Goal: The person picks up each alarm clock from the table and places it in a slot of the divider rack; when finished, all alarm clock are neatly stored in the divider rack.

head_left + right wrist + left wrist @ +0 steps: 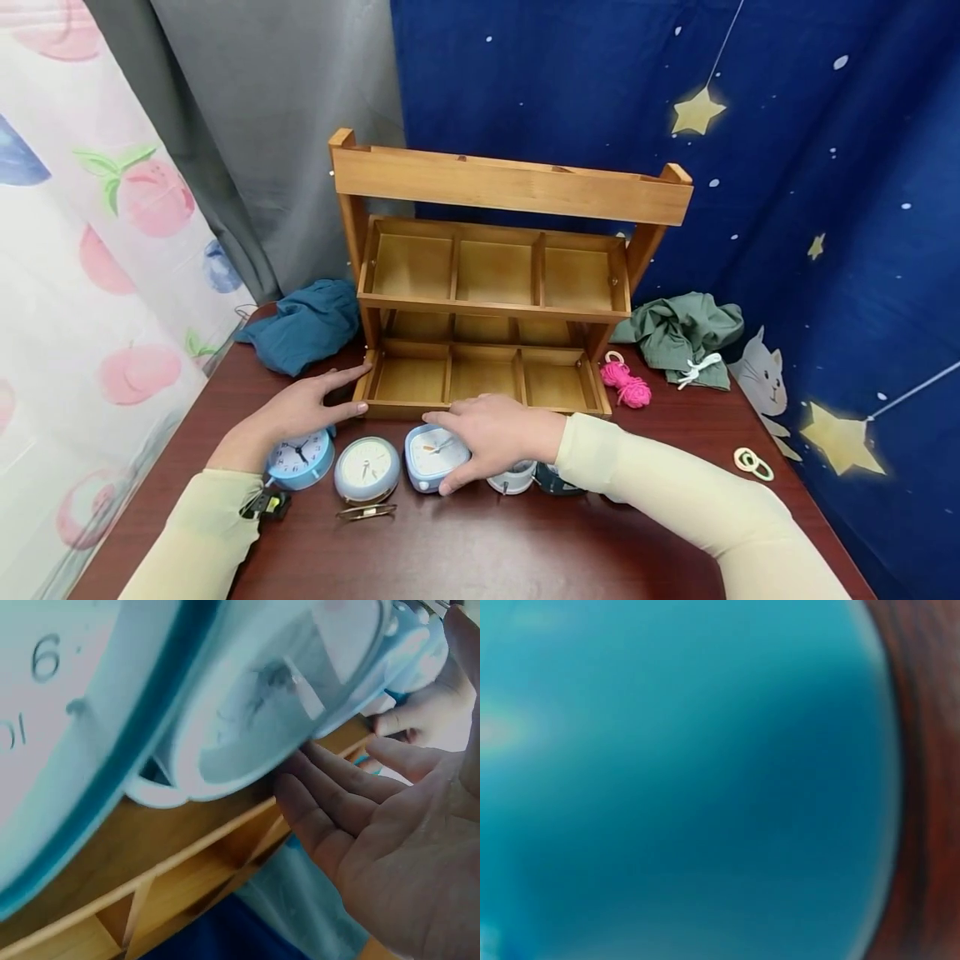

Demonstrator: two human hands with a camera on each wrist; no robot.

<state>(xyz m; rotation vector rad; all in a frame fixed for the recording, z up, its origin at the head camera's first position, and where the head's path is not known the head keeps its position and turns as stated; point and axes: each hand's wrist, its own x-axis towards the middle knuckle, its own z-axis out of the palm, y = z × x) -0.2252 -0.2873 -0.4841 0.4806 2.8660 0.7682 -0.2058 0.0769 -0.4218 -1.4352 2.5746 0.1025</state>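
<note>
Dark red-brown wooden table (480, 542), backed by a grey curtain (270, 125), a navy star-printed cloth (750, 167) on the right and a peach-printed white sheet (90, 250) on the left. At the far middle of the table, a tiered wooden organiser rack (487, 275) with three compartments on each shelf. Left of the rack, a crumpled teal cloth (303, 321); right of it, a crumpled green cloth (678, 333), with a pink yarn bundle (628, 385) just near of that. Near the right table edge, a small pair of pale rings (752, 463).

In a row just near of the rack's front edge: a round blue alarm clock (302, 458) at the left, a round grey-blue alarm clock (367, 471) beside it, then a square pale-blue alarm clock (432, 457), then two smaller clocks mostly hidden under the right forearm.

Left hand (300, 408) resting over the top of the round blue alarm clock, fingers straight and relaxed, tips touching the rack's near left corner; nothing grasped. Left wrist view filled with blurred blue, a strip of table at its right edge.

Right hand (498, 433) laid over the square pale-blue alarm clock, thumb at its near side, fingers curled over its far right edge, grasping it. Right wrist view: right hand (397, 847) palm seen close, fingers loosely extended beside blurred clock faces, rack behind.
</note>
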